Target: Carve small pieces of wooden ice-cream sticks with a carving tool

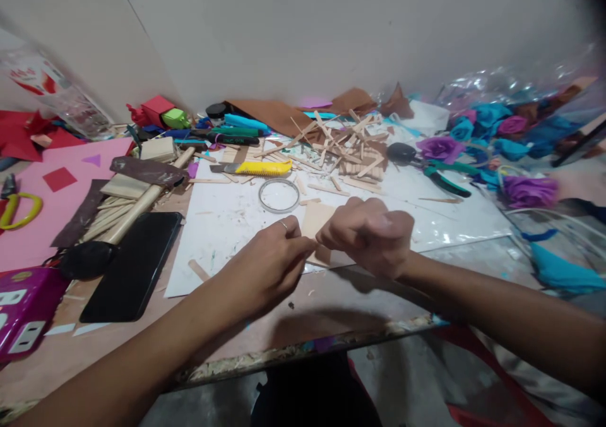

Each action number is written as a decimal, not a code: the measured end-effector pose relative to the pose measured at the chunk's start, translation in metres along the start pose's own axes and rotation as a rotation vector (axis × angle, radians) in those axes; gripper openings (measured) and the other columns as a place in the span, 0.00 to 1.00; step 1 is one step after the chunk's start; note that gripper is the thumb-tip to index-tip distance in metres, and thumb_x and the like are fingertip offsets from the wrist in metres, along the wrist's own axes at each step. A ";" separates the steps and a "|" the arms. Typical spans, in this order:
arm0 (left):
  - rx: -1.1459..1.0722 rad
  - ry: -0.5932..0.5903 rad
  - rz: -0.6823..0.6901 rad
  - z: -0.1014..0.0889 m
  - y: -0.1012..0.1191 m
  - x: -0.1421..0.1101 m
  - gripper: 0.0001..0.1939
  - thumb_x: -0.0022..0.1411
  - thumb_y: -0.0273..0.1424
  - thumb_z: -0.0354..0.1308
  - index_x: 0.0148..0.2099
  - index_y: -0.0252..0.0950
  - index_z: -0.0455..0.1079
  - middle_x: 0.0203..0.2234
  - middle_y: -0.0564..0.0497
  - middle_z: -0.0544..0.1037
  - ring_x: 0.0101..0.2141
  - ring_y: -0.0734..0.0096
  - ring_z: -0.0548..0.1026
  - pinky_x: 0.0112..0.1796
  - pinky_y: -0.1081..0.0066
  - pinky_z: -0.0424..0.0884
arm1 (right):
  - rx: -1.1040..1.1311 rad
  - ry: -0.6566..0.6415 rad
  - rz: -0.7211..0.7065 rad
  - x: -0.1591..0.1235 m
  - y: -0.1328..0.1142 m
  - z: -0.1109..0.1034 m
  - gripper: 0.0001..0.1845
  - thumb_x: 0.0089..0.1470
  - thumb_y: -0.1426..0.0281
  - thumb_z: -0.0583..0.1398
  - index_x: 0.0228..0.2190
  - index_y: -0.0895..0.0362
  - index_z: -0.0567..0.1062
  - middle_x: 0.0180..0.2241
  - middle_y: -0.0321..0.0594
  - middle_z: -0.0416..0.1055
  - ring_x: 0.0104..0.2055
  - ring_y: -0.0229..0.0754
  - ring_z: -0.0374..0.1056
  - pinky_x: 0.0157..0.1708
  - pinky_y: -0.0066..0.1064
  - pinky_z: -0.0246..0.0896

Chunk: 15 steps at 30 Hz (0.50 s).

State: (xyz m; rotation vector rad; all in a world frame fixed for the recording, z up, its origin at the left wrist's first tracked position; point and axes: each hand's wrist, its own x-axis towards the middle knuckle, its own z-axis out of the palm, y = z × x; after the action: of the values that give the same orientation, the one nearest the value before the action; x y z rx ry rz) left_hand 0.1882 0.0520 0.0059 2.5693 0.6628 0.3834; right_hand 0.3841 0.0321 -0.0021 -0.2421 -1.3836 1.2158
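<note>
My left hand (277, 259) is closed, with thumb and fingertips pinched together and a thin ring on one finger. Its tips meet those of my right hand (372, 234), which is curled into a fist-like grip. Whatever lies between the fingertips is too small or hidden to make out. Just behind and below them is a flat pale wooden piece (317, 217), partly covered by the hands, at the front edge of a white sheet (208, 222). A roll of clear tape (260, 197) lies beyond my left hand, and a yellow box cutter (265, 168) behind that.
Loose wooden sticks (350, 139) are heaped at the back. Green-handled pliers (447, 182) and crepe paper flowers (530, 190) lie on the right. To the left are a black phone (135, 266), a purple power strip (31, 307) and yellow-handled scissors (21, 211). The table edge (265, 359) runs in front.
</note>
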 end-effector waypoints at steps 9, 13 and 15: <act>0.122 0.056 0.095 0.000 -0.009 0.001 0.12 0.73 0.23 0.52 0.40 0.35 0.76 0.37 0.49 0.68 0.38 0.67 0.68 0.38 0.68 0.64 | 0.242 -0.055 0.250 0.015 -0.014 -0.020 0.33 0.64 0.47 0.51 0.15 0.53 0.59 0.13 0.28 0.47 0.15 0.33 0.41 0.18 0.30 0.44; 0.122 0.128 0.134 0.005 -0.013 0.002 0.11 0.74 0.26 0.53 0.41 0.35 0.76 0.37 0.49 0.70 0.38 0.67 0.70 0.38 0.69 0.66 | 0.268 -0.041 0.278 0.014 -0.015 -0.014 0.35 0.64 0.47 0.53 0.14 0.54 0.58 0.12 0.28 0.47 0.15 0.33 0.41 0.18 0.30 0.43; 0.107 0.134 0.133 0.005 -0.011 0.001 0.11 0.75 0.27 0.52 0.43 0.35 0.76 0.38 0.47 0.73 0.39 0.68 0.72 0.38 0.69 0.68 | 0.254 -0.023 0.278 0.013 -0.016 -0.012 0.35 0.64 0.46 0.54 0.13 0.54 0.58 0.12 0.29 0.47 0.15 0.33 0.41 0.18 0.30 0.43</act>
State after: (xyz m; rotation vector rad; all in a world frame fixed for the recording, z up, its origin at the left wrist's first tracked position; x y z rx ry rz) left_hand 0.1868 0.0593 -0.0037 2.7164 0.5742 0.5830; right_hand 0.3988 0.0413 0.0150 -0.2475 -1.2273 1.6152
